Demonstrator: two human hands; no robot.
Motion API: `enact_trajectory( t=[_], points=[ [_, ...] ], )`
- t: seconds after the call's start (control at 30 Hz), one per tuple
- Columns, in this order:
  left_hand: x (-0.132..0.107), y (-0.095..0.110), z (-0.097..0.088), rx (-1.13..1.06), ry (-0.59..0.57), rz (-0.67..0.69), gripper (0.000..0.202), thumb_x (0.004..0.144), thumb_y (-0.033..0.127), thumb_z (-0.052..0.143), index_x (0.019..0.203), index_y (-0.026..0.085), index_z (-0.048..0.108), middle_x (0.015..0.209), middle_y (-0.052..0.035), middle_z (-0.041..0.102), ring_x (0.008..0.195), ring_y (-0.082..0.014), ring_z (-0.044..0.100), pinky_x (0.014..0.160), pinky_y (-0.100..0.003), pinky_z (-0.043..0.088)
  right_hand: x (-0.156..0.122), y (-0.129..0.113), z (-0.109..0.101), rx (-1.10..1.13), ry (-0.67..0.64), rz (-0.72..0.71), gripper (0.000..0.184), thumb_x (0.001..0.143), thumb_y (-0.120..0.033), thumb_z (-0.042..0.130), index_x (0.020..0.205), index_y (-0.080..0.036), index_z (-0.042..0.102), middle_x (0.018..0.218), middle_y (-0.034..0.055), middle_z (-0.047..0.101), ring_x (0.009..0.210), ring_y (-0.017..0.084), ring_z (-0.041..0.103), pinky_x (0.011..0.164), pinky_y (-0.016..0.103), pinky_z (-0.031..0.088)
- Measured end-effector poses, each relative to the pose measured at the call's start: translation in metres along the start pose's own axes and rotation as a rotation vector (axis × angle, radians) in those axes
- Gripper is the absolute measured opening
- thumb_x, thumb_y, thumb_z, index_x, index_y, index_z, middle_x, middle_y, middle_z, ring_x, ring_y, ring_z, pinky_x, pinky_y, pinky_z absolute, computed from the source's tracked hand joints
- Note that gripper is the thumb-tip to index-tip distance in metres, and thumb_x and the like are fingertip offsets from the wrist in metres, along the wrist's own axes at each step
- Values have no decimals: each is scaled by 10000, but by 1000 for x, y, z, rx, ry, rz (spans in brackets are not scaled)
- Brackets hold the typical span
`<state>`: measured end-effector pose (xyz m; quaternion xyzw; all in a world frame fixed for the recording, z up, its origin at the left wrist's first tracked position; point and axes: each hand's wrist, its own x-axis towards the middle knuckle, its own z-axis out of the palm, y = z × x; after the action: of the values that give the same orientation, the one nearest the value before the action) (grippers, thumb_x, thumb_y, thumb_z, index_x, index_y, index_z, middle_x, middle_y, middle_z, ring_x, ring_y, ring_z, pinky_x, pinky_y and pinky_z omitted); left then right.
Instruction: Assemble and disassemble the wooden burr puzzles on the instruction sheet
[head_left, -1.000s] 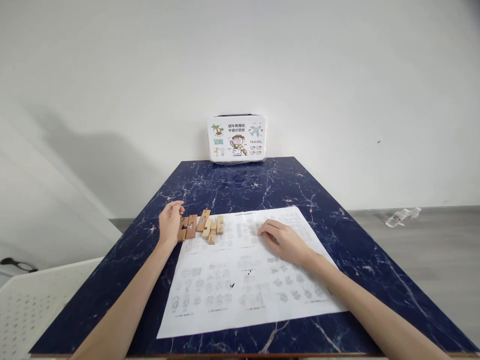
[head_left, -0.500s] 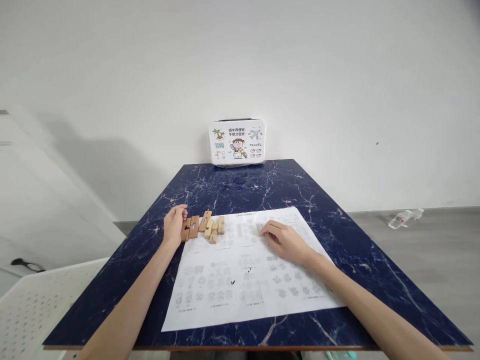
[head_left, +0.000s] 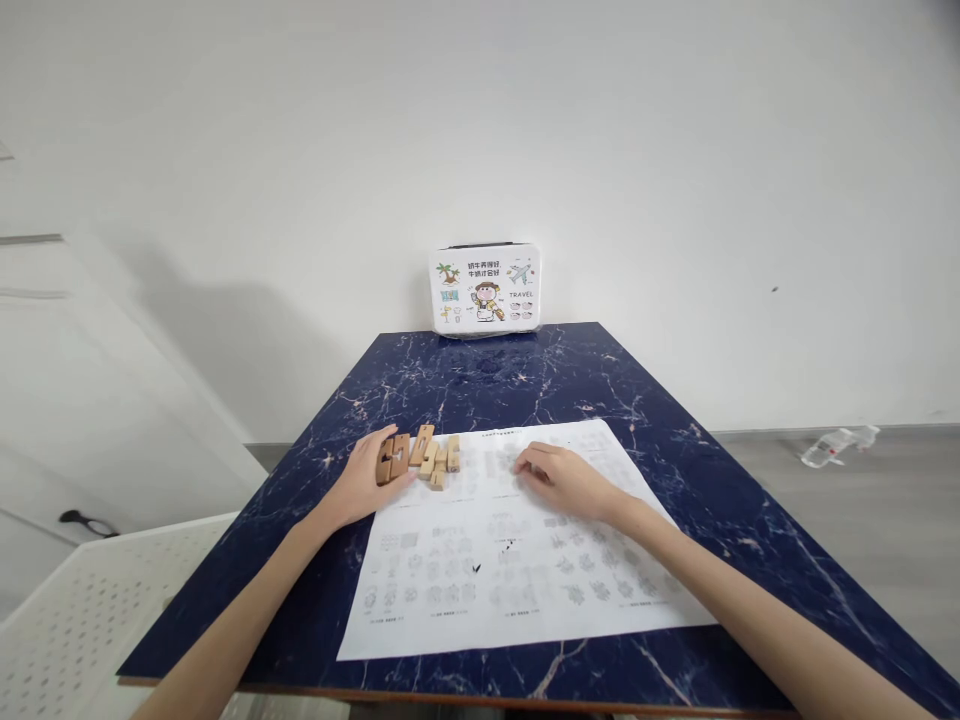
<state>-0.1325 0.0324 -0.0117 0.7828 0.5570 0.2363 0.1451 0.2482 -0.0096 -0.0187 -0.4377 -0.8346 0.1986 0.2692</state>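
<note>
Head cam: nearest, L forearm (head_left: 255, 610) comes in left of printed sheet (head_left: 480, 637), R forearm (head_left: 750, 600) crosses sheet's R edge. White perforated item (head_left: 97, 610) sits well left of sheet, past table's L edge. Sheet lies on dark-blue marbled table (head_left: 540, 380), w/ rows of small gray figs., captions too small to read; a few black specks (head_left: 477, 568) approx. mid-sheet. R hand (head_left: 564, 482) is over sheet's far R part, fingers curled in, thumb tucked under; can't tell if fingertips meet or hold anything, nor whether they touch the paper. L hand (head_left: 364, 482) is at sheet's far L corner, thumb apart from the other fingers, thumb on near side & fingers on far side of two notched brown blocks (head_left: 401, 455), set side by side at that corner; fingers partly hide the outer one, contact unclear. Just right of those, at sheet's far L part: tan slotted block (head_left: 423, 443), then lighter blocks (head_left: 438, 481) in a small bunch, some touching. Well left of sheet & a bit farther, black handle-like thing (head_left: 86, 522). Clear plastic bottle (head_left: 827, 447) on gray floor (head_left: 765, 475), well right of sheet. Beyond sheet, at table's far end, white case (head_left: 486, 290) w/ cartoon prints & "TRAVEL" stands upright before white wall (head_left: 637, 150).
</note>
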Motion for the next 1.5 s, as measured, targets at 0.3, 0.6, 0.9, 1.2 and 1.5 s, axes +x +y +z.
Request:
enact_trajectory(
  t=[0.3,0.6,0.9,1.2,1.5],
  points=[
    [21,0,-1,162,-144,150,993,843,651,710,1649,257,284,1678,-154,354,1540,-422,322,1239,-572,311,18,-3,27,-18,125,103,182,913,-95,539,944,-215,673,935,32,726,765,172,632,702,284,421],
    [38,9,0,154,-216,242,895,820,650,735,1592,318,427,1631,-100,456,1525,-403,345,1219,-538,346,18,-3,31,30,147,127,169,904,-114,548,924,-221,677,890,16,731,716,157,619,681,272,408],
    [11,2,-5,108,-140,162,653,889,636,671,1448,310,581,1516,-88,562,1414,-353,437,1176,-511,382,17,-5,30,31,142,134,166,904,-117,553,927,-219,682,888,19,733,740,167,627,696,280,414],
    [-15,5,-8,150,-16,83,644,889,633,661,1429,286,596,1414,-120,625,1339,-362,506,1118,-521,455,17,0,33,20,141,119,166,911,-120,553,939,-219,683,884,14,722,721,156,611,684,272,400],
    [-72,15,-3,216,-3,34,770,891,627,650,1557,310,433,1447,-124,578,1349,-372,541,1131,-519,477,17,-4,29,9,150,116,172,904,-101,557,927,-220,679,884,18,724,742,163,618,685,271,387]
  ],
)
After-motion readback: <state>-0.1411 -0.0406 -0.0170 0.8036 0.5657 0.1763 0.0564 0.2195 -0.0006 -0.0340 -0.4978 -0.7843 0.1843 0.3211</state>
